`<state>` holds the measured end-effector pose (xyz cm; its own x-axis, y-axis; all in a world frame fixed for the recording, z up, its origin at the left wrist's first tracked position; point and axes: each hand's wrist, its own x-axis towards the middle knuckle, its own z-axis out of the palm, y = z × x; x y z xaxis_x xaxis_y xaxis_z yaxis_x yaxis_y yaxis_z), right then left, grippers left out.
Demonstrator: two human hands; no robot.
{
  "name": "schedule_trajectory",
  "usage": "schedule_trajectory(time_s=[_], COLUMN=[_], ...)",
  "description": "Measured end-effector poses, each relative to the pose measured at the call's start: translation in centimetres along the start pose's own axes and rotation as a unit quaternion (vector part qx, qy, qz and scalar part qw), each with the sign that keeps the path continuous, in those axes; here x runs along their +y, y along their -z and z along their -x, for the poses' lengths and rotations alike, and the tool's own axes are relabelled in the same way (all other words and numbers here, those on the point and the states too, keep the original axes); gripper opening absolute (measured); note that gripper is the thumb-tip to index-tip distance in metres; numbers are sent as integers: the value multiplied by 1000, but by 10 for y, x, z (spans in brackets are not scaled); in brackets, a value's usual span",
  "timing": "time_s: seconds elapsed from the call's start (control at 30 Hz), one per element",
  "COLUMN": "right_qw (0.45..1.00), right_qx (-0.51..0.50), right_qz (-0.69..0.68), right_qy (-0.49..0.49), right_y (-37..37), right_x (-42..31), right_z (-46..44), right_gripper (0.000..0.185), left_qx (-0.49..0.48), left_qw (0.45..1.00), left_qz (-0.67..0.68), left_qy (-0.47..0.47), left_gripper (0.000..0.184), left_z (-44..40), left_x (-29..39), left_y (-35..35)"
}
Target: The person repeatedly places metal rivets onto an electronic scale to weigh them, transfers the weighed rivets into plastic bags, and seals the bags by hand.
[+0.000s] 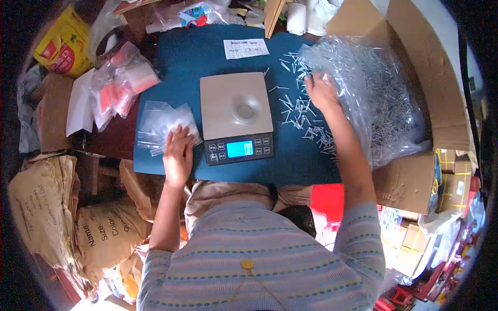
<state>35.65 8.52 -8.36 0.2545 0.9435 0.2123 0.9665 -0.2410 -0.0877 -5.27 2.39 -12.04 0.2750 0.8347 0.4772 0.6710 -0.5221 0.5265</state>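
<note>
On the left of the blue tabletop, my left hand [178, 155] lies with its fingers stretched over a stack of small clear plastic bags [163, 124]. My right hand [322, 93] reaches into loose, thin silver fasteners [296, 113], screws or nails too small to tell apart. Its thumb and fingers look spread, and it touches the pile beside a large clear plastic bag [340, 54]. Between my hands sits a digital scale [218, 98] with a lit display reading zero. A small round, shallow dish-like shape [245, 110] shows on its plate.
A cardboard box [433, 78] on the right holds the big bag with a mass of the same fasteners [391, 98]. A printed paper slip [246, 48] lies behind the scale. Bags with red-and-white contents [122, 83] and a yellow packet [63, 44] are at left.
</note>
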Motion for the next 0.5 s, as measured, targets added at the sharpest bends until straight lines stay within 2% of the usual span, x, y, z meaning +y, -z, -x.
schedule_trajectory(time_s=[0.1,0.13,0.23,0.27,0.37,0.4,0.5], right_qw=[994,997,997,996,979,975,935], right_qx=[-27,-52,40,48,-37,-36,-117], right_qz=[103,63,7,-8,-154,-173,-314], right_qy=[-7,-11,61,74,129,138,118], right_y=[4,4,-6,-5,1,-4,4], right_x=[-24,-27,-30,-30,-12,-5,13], right_z=[6,7,34,40,47,46,38], right_gripper=[45,43,42,34,35,34,26], left_qx=[-1,-2,-11,-16,-33,-34,-44], left_qw=[1000,1000,1000,1000,999,999,999], left_qz=[-2,-2,-6,-7,-8,-9,-8], left_qy=[5,9,9,7,-5,-1,-3], left_gripper=[11,12,14,15,16,18,18], left_z=[0,0,0,0,0,-2,-3], left_x=[0,1,1,1,-1,2,2], left_y=[-1,-1,0,0,2,4,5])
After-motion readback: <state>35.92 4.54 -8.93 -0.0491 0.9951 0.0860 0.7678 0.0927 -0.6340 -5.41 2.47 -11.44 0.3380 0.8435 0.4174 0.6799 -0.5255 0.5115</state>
